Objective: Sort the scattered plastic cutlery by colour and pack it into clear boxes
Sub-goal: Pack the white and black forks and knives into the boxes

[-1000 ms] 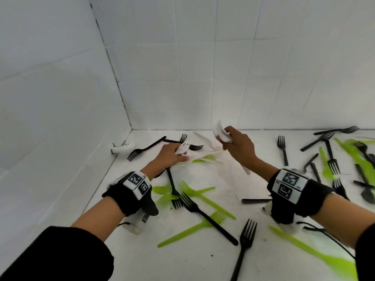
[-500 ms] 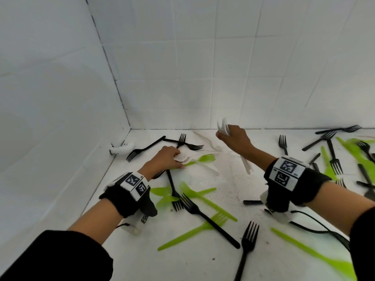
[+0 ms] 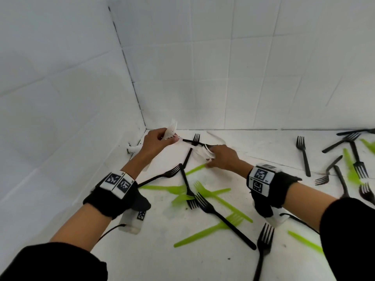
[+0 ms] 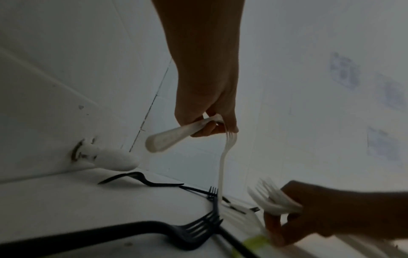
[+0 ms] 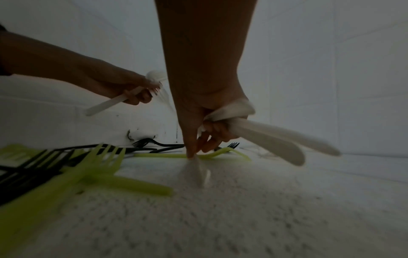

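White forks [image 3: 204, 153] bunched in right hand [image 3: 223, 159].

The white cutlery [image 5: 264, 137] in the right hand [image 5: 205, 111] is smeared by motion, so its pieces cannot be counted. At the head view's right edge, green cutlery [image 3: 368, 144] is blurred and cut off.
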A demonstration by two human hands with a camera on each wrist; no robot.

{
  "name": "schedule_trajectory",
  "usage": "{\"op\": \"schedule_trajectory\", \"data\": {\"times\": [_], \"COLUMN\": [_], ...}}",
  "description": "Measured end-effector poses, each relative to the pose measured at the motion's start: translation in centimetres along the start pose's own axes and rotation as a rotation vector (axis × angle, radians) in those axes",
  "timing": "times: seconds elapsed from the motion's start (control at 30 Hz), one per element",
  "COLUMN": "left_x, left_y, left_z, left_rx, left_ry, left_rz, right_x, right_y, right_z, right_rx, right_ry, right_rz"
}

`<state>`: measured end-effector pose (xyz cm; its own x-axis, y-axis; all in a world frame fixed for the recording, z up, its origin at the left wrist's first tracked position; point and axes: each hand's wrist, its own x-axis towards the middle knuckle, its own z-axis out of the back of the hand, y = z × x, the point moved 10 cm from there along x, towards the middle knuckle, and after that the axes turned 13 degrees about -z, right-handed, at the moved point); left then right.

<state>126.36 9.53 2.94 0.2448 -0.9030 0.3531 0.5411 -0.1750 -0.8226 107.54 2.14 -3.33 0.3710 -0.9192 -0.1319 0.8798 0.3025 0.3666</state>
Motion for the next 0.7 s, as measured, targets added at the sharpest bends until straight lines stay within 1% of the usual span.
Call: {"op": "schedule_trajectory", "data": {"times": [0.07,0.13,0.2,0.27,0.33,0.4,0.47,0.5,0.57,0.6,0.7], "left_x": [0.2,0.5,1.0,1.8,2.5,3.2,4.4,4.5,5.6,5.5,5.7], "left_y": [0.0,0.3,0.2,-0.1,-0.1,-0.2,-0.8,-0.8,-1.3,-1.2,-1.1], "left_z": [0.2,0.2,0.2,-0.4,-0.8,-1.6,-3.9,-4.2,-7.2,-7.7,-11.5], "left_rx": [-0.108,-0.204,-0.275,-0.327,-0.388,-0.446,-0.477,-0.481,-0.502,-0.51,-0.603], "left_ry": [-0.057,-0.102,-0.135,-0.159,-0.19,-0.223,-0.204,-0.201,-0.144,-0.136,-0.07], "left_rz": [0.034,0.08,0.089,0.09,0.122,0.161,0.172,0.176,0.186,0.198,0.245], "right_x": [-0.2,-0.4,-0.4,-0.6,-1.0,-1.7,-2.5,-2.6,-2.9,-2.7,-2.3], "right_y": [-0.3,-1.1,-2.1,-3.7,-5.1,-6.3,-8.4,-8.6,-10.7,-10.8,-12.1], "right_z": [0.1,0.3,0.7,1.9,3.5,5.8,8.5,9.1,11.2,11.4,12.7], "right_rx": [0.012,0.061,0.121,0.19,0.301,0.478,0.639,0.691,0.773,0.815,0.889], "right_ry": [-0.028,-0.011,0.012,0.001,-0.026,-0.069,-0.142,-0.172,-0.261,-0.27,-0.291], "right_rz": [-0.013,-0.043,-0.046,-0.061,-0.086,-0.096,-0.123,-0.132,-0.171,-0.164,-0.18]}}
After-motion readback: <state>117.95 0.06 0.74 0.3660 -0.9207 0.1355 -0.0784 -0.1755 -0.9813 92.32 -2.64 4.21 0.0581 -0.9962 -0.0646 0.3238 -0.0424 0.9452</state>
